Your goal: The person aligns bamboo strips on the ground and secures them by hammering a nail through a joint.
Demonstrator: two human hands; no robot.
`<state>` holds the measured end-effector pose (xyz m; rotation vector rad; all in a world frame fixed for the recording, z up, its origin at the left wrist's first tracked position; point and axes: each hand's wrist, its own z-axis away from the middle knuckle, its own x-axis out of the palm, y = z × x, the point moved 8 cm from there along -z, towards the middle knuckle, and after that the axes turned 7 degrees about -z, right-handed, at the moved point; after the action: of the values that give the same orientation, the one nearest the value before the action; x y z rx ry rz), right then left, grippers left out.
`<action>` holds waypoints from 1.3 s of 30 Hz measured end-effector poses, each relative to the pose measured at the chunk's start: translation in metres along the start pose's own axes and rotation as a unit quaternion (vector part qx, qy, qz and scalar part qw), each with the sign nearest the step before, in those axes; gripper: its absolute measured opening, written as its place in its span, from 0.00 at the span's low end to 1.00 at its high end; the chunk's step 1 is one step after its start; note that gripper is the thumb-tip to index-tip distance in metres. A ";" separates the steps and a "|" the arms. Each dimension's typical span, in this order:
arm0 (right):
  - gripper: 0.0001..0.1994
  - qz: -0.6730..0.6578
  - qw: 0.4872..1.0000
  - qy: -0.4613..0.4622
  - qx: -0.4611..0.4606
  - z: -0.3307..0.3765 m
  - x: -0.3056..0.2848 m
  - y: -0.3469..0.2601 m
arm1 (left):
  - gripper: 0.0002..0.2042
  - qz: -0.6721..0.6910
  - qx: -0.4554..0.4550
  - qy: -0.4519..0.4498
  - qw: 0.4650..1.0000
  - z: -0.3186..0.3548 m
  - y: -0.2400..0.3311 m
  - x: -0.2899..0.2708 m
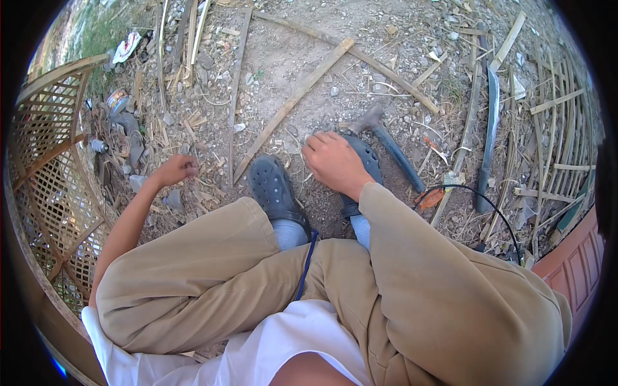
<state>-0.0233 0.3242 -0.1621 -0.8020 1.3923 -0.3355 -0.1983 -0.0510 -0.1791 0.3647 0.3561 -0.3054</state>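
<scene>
My right hand (335,162) is beside the inner edge of my right dark clog (365,157), its fingers bent down toward the ground. Whatever its fingertips may hold is hidden. Off to the left, my left hand (176,170) hovers over the littered dirt past my left knee, fingers curled with nothing visible in them. A wooden slat (299,100) lies slanting on the ground, its near end by my left clog (273,188). Just right of my right foot lies a hammer (394,151) with a dark handle.
A long curved machete (493,119) lies at the right, near a lattice of thin slats (559,135). Closer in are an orange object (431,198) and a black cable (492,204). On the left stands a large woven lattice panel (51,167). Another slat (360,55) crosses the far ground.
</scene>
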 end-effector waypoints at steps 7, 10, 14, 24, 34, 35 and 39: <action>0.05 0.004 1.000 -0.005 0.000 -0.001 0.000 -0.001 | 0.05 0.001 0.018 0.005 1.000 0.001 0.000 0.001; 0.05 0.004 1.000 -0.010 0.003 -0.001 0.000 0.000 | 0.04 0.009 0.014 0.003 1.000 0.000 0.002 0.001; 0.05 0.001 1.000 -0.012 0.005 -0.001 0.000 0.000 | 0.04 0.011 0.006 0.006 1.000 -0.001 0.001 0.001; 0.06 -0.004 1.000 -0.011 0.004 -0.002 -0.002 -0.002 | 0.22 -0.043 0.010 0.042 0.998 -0.001 -0.006 -0.001; 0.07 -0.060 0.998 0.005 0.015 -0.012 -0.010 -0.001 | 0.21 -0.085 -0.010 0.035 0.996 -0.006 0.019 0.000; 0.09 -0.088 0.995 0.035 0.014 -0.018 -0.016 -0.001 | 0.21 -0.078 -0.015 0.034 0.996 -0.006 0.018 0.004; 0.18 0.052 0.994 0.080 -0.050 -0.052 -0.044 0.002 | 0.20 -0.009 0.031 0.075 0.997 -0.019 0.048 -0.003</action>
<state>-0.0817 0.3381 -0.1290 -0.7943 1.6056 -0.2567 -0.1898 -0.0001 -0.1807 0.4460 0.4973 -0.3070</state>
